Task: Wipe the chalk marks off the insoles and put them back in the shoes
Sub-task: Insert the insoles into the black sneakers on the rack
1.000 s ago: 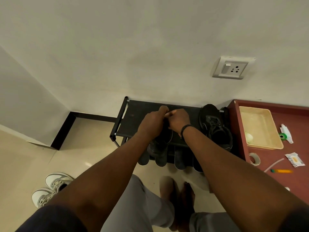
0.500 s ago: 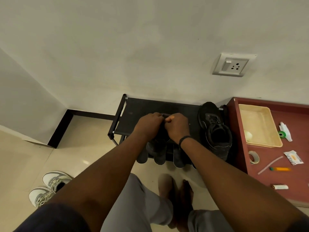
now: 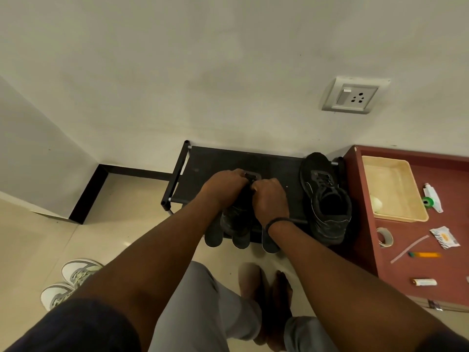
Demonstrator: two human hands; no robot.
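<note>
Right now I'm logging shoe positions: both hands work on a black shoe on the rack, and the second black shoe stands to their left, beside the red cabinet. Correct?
Not quite. In the head view the second black shoe stands to the right of the left hand and right hand, beside the red cabinet. The rest holds.

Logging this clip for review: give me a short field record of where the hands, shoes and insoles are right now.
left hand: grips the black shoe on the rack
right hand: grips the same shoe
held shoe: black, on the rack top, between both hands
second shoe: black, free, at the rack's right end
insoles: dark tips show below the rack's front edge
rack: black, against the wall
</note>
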